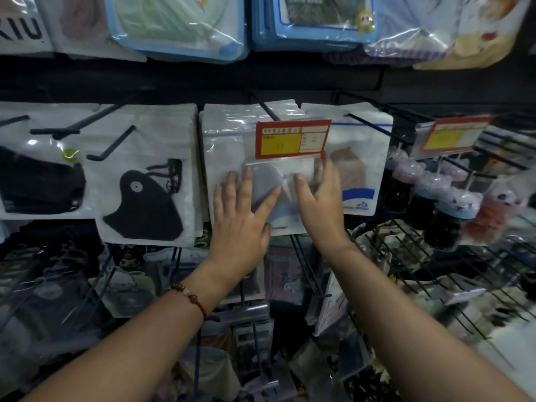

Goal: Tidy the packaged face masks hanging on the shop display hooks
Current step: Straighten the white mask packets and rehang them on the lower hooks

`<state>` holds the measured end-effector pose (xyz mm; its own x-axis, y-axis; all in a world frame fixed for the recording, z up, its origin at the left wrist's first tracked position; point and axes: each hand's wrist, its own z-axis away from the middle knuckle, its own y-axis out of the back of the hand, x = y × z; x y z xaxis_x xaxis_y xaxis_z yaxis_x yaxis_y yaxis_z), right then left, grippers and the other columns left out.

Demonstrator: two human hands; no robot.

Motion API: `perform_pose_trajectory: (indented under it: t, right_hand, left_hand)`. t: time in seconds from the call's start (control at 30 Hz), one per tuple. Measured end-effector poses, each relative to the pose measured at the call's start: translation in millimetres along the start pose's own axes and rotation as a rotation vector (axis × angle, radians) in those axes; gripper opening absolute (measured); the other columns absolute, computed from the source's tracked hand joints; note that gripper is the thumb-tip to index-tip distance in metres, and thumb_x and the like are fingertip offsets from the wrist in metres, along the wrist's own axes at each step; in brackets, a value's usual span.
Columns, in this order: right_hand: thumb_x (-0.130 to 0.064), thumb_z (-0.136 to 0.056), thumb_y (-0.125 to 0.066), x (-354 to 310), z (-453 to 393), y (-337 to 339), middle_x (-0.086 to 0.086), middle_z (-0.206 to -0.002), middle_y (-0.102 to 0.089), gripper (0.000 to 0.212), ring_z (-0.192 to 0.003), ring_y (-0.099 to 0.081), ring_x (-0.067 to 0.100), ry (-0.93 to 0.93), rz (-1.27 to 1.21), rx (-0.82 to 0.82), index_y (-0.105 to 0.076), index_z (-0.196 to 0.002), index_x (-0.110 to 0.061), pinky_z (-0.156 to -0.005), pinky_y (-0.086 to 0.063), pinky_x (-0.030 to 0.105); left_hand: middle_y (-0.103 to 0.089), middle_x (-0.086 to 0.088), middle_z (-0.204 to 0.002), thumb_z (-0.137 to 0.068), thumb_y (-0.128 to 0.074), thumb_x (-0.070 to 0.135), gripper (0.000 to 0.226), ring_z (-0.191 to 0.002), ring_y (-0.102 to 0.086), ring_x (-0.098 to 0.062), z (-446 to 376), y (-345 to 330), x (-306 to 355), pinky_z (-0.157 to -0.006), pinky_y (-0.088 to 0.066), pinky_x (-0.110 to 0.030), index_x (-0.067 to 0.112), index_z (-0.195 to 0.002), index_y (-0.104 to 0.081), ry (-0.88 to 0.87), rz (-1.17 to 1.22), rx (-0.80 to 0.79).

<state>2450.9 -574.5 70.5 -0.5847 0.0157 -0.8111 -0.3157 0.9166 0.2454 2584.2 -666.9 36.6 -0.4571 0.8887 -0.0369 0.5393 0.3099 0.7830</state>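
Note:
A stack of clear-fronted packs holding a grey face mask [232,140] hangs on a black hook [262,107] in the middle of the display. My left hand [242,216] lies flat on the front pack with straight, spread fingers. My right hand [317,198] presses the same pack from the right side, fingers straight, just under a red and yellow price tag [291,139]. A pack with a brown mask [358,169] hangs directly to the right. Packs with black masks [148,181] hang to the left.
Blue-edged mask packs [177,27] hang on the row above. Bare black hooks [111,146] stick out at the left. Small bottles [448,204] and a second price tag [451,134] hang at the right, above wire racks [406,256]. More packaged goods [130,282] hang below.

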Motion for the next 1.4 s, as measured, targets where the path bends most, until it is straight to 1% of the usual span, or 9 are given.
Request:
perform_pose_trajectory:
  t: [0.1, 0.23, 0.3, 0.43, 0.5, 0.77, 0.97, 1.17, 1.4]
  right_hand:
    - [-0.046, -0.094, -0.052, 21, 2, 21, 0.007, -0.161, -0.016, 0.073, -0.148, -0.017, 0.024, -0.102, 0.143, 0.195, -0.021, -0.154, -0.018, -0.119, -0.022, 0.046]
    - [-0.046, -0.094, -0.057, 53, -19, 47, 0.012, -0.164, 0.005, 0.087, -0.151, -0.004, 0.03, -0.29, 0.227, 0.135, -0.003, -0.157, -0.019, -0.12, -0.015, 0.044]
    - [-0.048, -0.092, -0.06, 63, -30, 53, 0.012, -0.164, 0.007, 0.092, -0.15, -0.004, 0.031, -0.288, 0.242, 0.079, -0.001, -0.157, -0.02, -0.119, -0.018, 0.044]
    - [-0.055, -0.085, -0.066, 70, -44, 57, 0.013, -0.164, 0.009, 0.106, -0.151, -0.003, 0.032, -0.277, 0.279, -0.001, 0.003, -0.157, -0.018, -0.12, -0.017, 0.046]
    - [-0.058, -0.083, -0.067, 70, -48, 60, 0.013, -0.163, 0.012, 0.111, -0.151, -0.001, 0.032, -0.237, 0.285, -0.026, 0.004, -0.157, -0.015, -0.12, -0.015, 0.05]
    - [-0.073, -0.075, -0.063, 65, -42, 47, 0.013, -0.164, 0.011, 0.121, -0.15, 0.003, 0.037, -0.164, 0.366, 0.015, 0.007, -0.157, -0.016, -0.12, -0.008, 0.056]
    - [-0.069, -0.081, -0.06, 58, -29, 45, 0.013, -0.164, 0.011, 0.112, -0.15, 0.009, 0.032, -0.032, 0.377, 0.036, 0.004, -0.157, -0.016, -0.122, 0.0, 0.05]
    - [-0.062, -0.084, -0.061, 41, -21, 46, 0.015, -0.164, 0.005, 0.104, -0.15, 0.005, 0.035, 0.025, 0.401, 0.043, -0.002, -0.157, -0.017, -0.121, -0.002, 0.051]
    - [-0.049, -0.092, -0.057, 24, -1, 41, 0.006, -0.165, -0.002, 0.083, -0.151, 0.002, 0.021, 0.041, 0.141, 0.039, -0.012, -0.156, -0.023, -0.121, -0.011, 0.053]
  left_hand:
    - [0.007, -0.018, -0.166, -0.091, -0.061, 0.039, 0.076, -0.15, 0.005, -0.048, -7, 1, 15, -0.117, -0.01, -0.068, 0.038, -0.156, -0.021, -0.026, -0.002, 0.007]
    - [0.01, -0.019, -0.166, -0.092, -0.06, 0.043, 0.075, -0.149, 0.007, -0.051, -14, -3, 30, -0.115, -0.008, -0.071, 0.04, -0.156, -0.022, 0.005, -0.017, -0.014]
    - [0.009, -0.021, -0.165, -0.09, -0.064, 0.042, 0.078, -0.148, 0.005, -0.054, -19, -5, 34, -0.115, -0.01, -0.072, 0.039, -0.156, -0.022, 0.025, -0.054, -0.033]
    - [0.004, -0.024, -0.164, -0.079, -0.079, 0.021, 0.089, -0.147, -0.001, -0.056, -22, -8, 28, -0.114, -0.015, -0.072, 0.034, -0.153, -0.031, 0.012, -0.097, -0.02]
    - [0.005, -0.023, -0.165, -0.079, -0.079, 0.017, 0.089, -0.147, 0.002, -0.055, -19, -8, 23, -0.114, -0.014, -0.072, 0.033, -0.152, -0.031, -0.011, -0.111, -0.009]
    - [0.013, -0.02, -0.165, -0.089, -0.063, 0.053, 0.085, -0.15, 0.012, -0.048, -20, -2, 29, -0.119, -0.002, -0.066, 0.038, -0.158, -0.016, 0.011, -0.094, -0.024]
    - [0.011, -0.017, -0.166, -0.092, -0.05, 0.061, 0.074, -0.15, 0.013, -0.045, -18, 1, 29, -0.118, -0.002, -0.067, 0.039, -0.157, -0.022, 0.038, -0.045, 0.008]
    - [0.017, -0.017, -0.165, -0.092, -0.055, 0.057, 0.079, -0.15, 0.017, -0.044, -13, 4, 27, -0.116, -0.003, -0.07, 0.041, -0.158, -0.014, 0.091, -0.034, 0.001]
    - [0.007, -0.019, -0.166, -0.095, -0.051, 0.054, 0.07, -0.151, 0.01, -0.046, -8, 10, 31, -0.116, -0.007, -0.07, 0.037, -0.157, -0.023, 0.034, -0.02, 0.035]
